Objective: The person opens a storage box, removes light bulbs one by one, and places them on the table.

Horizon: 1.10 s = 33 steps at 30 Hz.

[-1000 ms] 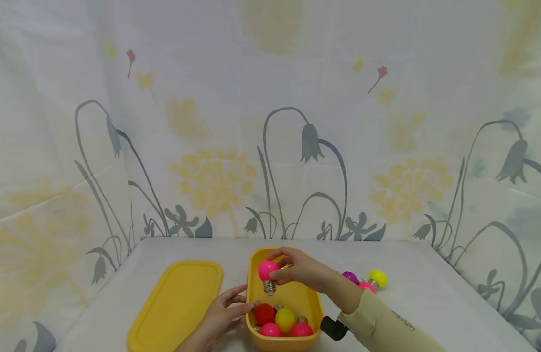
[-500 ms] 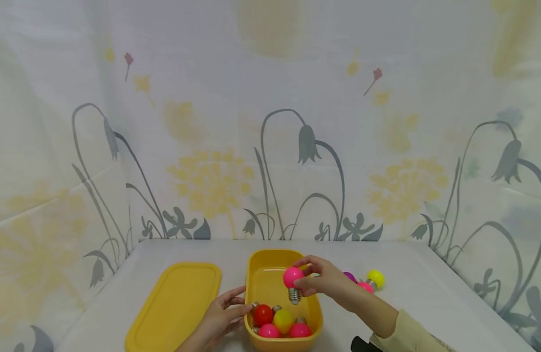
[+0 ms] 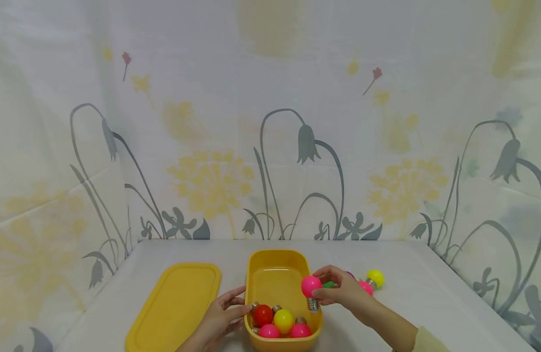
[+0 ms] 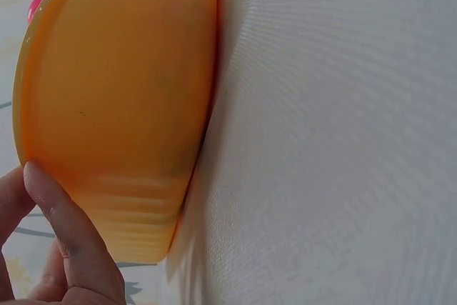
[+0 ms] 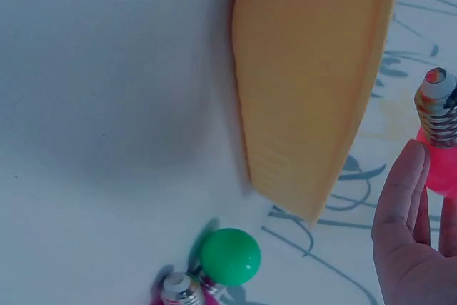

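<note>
My right hand (image 3: 347, 297) pinches a pink light bulb (image 3: 311, 286) by its round globe, over the right rim of a deep yellow box (image 3: 276, 281). The bulb's metal screw base (image 5: 437, 108) points down in the head view. At the near end of the box lie a red bulb (image 3: 263, 315), a yellow bulb (image 3: 283, 321) and two pink bulbs, one at the left (image 3: 269, 331) and one at the right (image 3: 300, 330). My left hand (image 3: 217, 318) rests against the box's left side, a fingertip (image 4: 39, 176) at the rim.
A flat yellow lid (image 3: 173, 303) lies on the white table left of the box. Right of the box are loose bulbs: a yellow one (image 3: 376, 278), a pink one (image 3: 366, 287), a green one (image 5: 230, 256) and a mostly hidden purple one. Patterned cloth (image 3: 279, 146) hangs behind.
My right hand has carried the pink bulb rightward and toward me, from over the middle of the box to its right rim. The left hand has stayed put.
</note>
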Each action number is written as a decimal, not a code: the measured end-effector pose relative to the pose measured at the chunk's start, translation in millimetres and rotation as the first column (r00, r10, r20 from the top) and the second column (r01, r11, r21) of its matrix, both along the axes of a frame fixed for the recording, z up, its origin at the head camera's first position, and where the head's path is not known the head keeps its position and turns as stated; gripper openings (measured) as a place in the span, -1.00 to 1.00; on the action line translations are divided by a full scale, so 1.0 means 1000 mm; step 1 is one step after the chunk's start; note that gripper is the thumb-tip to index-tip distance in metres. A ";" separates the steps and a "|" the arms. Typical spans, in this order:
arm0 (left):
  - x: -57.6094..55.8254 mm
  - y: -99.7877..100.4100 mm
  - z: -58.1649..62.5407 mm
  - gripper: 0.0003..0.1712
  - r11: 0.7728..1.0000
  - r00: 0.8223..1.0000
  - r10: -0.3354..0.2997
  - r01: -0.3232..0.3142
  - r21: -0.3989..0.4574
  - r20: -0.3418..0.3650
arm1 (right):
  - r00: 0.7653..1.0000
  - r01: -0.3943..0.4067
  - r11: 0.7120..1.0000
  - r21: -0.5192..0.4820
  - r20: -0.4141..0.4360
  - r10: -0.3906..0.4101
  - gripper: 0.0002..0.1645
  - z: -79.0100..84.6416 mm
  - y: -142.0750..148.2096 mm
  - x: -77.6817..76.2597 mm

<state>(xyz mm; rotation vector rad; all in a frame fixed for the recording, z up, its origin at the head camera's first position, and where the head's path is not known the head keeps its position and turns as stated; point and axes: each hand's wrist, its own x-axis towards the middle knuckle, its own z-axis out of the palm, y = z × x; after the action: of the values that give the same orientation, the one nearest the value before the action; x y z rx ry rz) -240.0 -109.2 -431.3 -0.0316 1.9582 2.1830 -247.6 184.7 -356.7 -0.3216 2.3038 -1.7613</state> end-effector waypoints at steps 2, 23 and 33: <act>0.000 0.000 -0.001 -0.27 1.000 1.000 0.000 0.000 0.001 0.000 | 1.000 0.020 1.000 -0.016 -0.001 -0.020 -0.45 -0.004 0.005 0.001; -0.001 0.004 0.003 -0.23 0.999 0.999 0.003 -0.002 -0.033 0.034 | 0.937 0.335 0.942 -0.036 0.118 -0.329 -0.45 -0.042 0.021 -0.019; 0.001 0.001 0.001 -0.27 1.000 1.000 -0.002 0.002 -0.013 -0.002 | 0.934 0.325 0.942 0.087 0.126 -0.334 -0.40 -0.055 0.016 -0.027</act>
<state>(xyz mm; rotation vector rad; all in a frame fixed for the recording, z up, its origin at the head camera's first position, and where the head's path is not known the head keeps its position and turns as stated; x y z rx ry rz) -239.5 -108.0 -429.8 -0.0300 1.9724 2.1705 -274.6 200.4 -412.1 0.2086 2.4141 -1.7796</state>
